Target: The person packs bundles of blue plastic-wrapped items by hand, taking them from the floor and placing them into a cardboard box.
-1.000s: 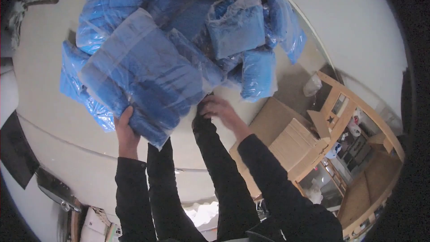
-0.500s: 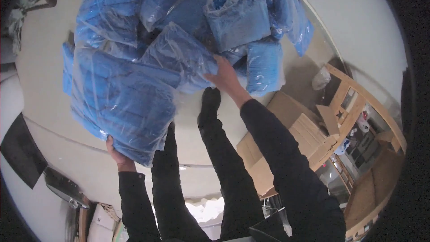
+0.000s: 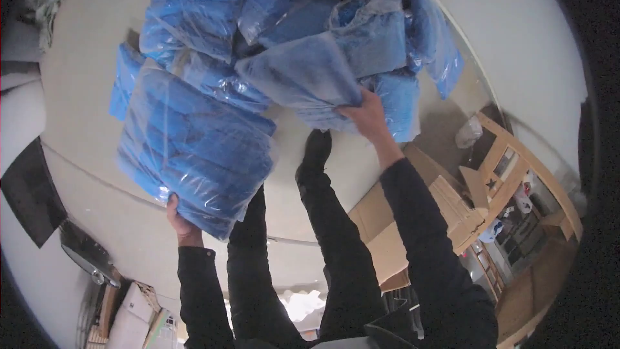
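Blue wrapped bundle [image 3: 194,148] stays clamped in the left hand [image 3: 181,220], while the right hand [image 3: 368,116] has newly gripped another packet [image 3: 310,77].

Your left hand [image 3: 181,223] is raised in front of you, arm nearly straight in its black sleeve, fingers curled in a grip with the thumb side up. Your right hand [image 3: 367,115] reaches farther out and higher, arm extended, fingers closed in a pinch, wrist bare beyond the cuff.
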